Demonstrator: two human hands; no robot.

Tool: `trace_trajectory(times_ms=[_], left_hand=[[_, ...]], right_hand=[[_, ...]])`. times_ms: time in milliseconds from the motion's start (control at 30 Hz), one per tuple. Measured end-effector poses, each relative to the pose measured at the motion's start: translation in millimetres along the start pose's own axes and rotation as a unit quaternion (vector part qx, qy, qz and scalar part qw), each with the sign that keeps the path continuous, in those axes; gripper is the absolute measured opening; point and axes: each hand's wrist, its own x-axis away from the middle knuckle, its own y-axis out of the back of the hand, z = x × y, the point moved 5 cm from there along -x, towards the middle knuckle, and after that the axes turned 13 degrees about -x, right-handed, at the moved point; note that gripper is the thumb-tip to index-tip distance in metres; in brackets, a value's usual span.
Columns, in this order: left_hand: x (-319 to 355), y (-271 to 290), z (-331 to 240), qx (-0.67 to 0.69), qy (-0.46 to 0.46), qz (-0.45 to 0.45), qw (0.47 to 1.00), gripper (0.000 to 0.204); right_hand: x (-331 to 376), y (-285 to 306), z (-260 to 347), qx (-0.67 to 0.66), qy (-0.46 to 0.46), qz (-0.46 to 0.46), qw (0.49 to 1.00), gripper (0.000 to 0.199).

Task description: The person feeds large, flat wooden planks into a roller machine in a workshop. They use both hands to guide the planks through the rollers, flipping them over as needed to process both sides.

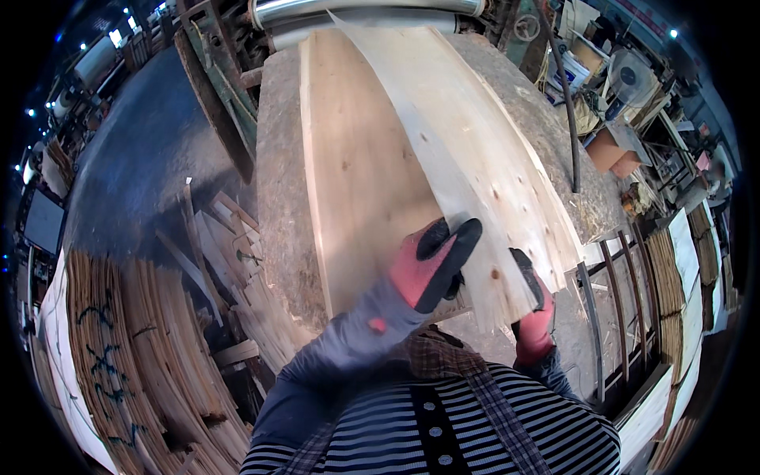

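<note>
A thin, pale wood veneer sheet (475,134) with small knots runs lengthwise toward me, its near end raised. My right hand (535,313), in a pink-and-black glove, is closed around the near right edge of this sheet. Part of that hand is hidden behind the veneer. My left hand (434,265), gloved alike, is at the sheet's left edge with its thumb and forefinger apart; its lower fingers are partly hidden. Beneath and to the left lies a browner veneer sheet (356,150) on the worn work table (281,150).
Shiny metal rollers (368,14) cross the far end of the table. Stacked veneer (150,356) stands at the left, with loose wood strips (218,253) beside it. On the right are a metal rod (566,103), a rack of bars (625,293), a fan (627,77) and a cardboard box (608,149).
</note>
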Motion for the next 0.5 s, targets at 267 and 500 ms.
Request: trace_trajectory(times_ms=[267, 500], left_hand=[[-15, -18, 45, 0.174, -0.072, 0.156, 0.970, 0.051], [-9, 8, 112, 0.303, -0.007, 0.042, 0.952, 0.056]], right_hand=[[-43, 10, 77, 0.194, 0.051, -0.052, 0.978, 0.025], [-29, 14, 82, 0.200, 0.194, 0.017, 0.960, 0.032]])
